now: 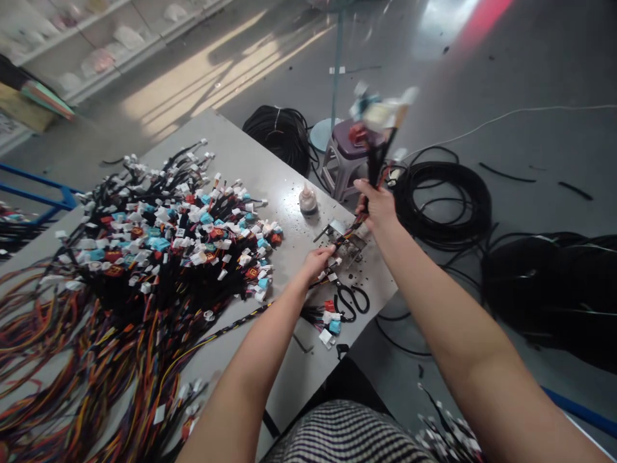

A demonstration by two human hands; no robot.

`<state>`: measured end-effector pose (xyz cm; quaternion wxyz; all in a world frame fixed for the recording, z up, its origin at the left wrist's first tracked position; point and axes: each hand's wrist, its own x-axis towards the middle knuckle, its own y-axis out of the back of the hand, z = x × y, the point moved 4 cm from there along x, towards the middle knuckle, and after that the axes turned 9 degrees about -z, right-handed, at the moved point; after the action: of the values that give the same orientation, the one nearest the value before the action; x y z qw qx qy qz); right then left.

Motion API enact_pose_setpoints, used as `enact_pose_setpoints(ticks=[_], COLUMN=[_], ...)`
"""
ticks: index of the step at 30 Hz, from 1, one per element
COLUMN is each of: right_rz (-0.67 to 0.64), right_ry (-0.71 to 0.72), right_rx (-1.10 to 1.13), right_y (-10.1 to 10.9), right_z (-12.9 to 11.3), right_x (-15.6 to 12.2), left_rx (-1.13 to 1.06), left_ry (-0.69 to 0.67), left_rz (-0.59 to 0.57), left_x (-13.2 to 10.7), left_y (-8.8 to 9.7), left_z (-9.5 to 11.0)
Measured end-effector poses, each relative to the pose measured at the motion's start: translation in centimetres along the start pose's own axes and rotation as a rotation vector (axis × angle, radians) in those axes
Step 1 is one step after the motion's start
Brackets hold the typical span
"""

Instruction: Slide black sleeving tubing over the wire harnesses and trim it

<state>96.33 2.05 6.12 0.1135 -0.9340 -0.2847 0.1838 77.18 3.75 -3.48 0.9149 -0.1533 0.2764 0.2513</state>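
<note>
My right hand [376, 204] is closed around a wire harness [375, 164], lifted above the table corner. Its upper end, with white, red and blue connectors, is blurred by motion. Lower down the same bundle, my left hand [319, 262] is closed on the twisted wires, which trail left across the table. A small metal fixture [354, 247] sits beneath the stretch between my hands. Black-handled scissors [353, 302] lie by my left hand, beside several loose connectors [331, 323]. A small squeeze bottle [307, 199] with dark contents stands farther back.
A large heap of wire harnesses [183, 238] covers the table's left side. Past the right edge, coils of black tubing [448, 202] and a purple-topped stool [348, 145] stand on the floor. Shelves [101, 48] with bags line the upper left.
</note>
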Motion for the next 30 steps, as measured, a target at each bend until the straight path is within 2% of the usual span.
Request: enact_pose_setpoints(ticks=[3,7,9,12,14,17,19,22,24,26,28,30], right_rz=[0.021,-0.114,-0.151,-0.175,-0.189,-0.213,-0.198,-0.119,-0.087,-0.086,-0.072,-0.039], right_ry=[0.221,0.258,0.253,0.234,0.236,0.237,0.25,0.274,0.24,0.215,0.267,0.34], right_rx=[0.027,0.037,0.027,-0.004,-0.004,-0.054,-0.189,-0.424,-0.517,-0.595,-0.728,-0.89], right_y=[-0.6,-3.1,-3.7,-3.5,-3.1,-1.9,-0.5,1.6,2.6,3.2,4.0,5.2], right_z=[-2.2,-1.5,-0.7,0.3,0.7,1.6,2.3,2.8,2.7,2.4,1.8,1.9], right_x=[-1.1,-2.0,-2.3,-2.3,-2.4,-2.7,-2.8,-2.3,-1.6,-1.6,-3.2,-6.8], left_rx=[0.04,0.076,0.051,0.015,0.022,0.111,0.148,0.117,0.107,0.113,0.116,0.12], left_ry=[0.01,0.011,0.028,0.016,-0.003,-0.077,-0.115,-0.03,0.023,0.018,-0.008,-0.045], left_rz=[0.035,0.095,0.018,-0.121,-0.138,-0.015,0.046,-0.039,-0.094,-0.087,-0.045,-0.004], left_x=[-0.3,-2.0,-2.4,-1.9,-1.0,-0.8,-1.3,-1.5,-0.9,0.0,0.6,0.4], left_y=[-0.1,0.7,0.6,-0.2,-0.7,-0.5,0.0,0.1,-0.3,-0.7,-0.8,-0.6], left_z=[-0.1,-0.7,-0.7,0.2,0.8,0.8,0.5,0.5,1.2,1.8,1.8,1.2])
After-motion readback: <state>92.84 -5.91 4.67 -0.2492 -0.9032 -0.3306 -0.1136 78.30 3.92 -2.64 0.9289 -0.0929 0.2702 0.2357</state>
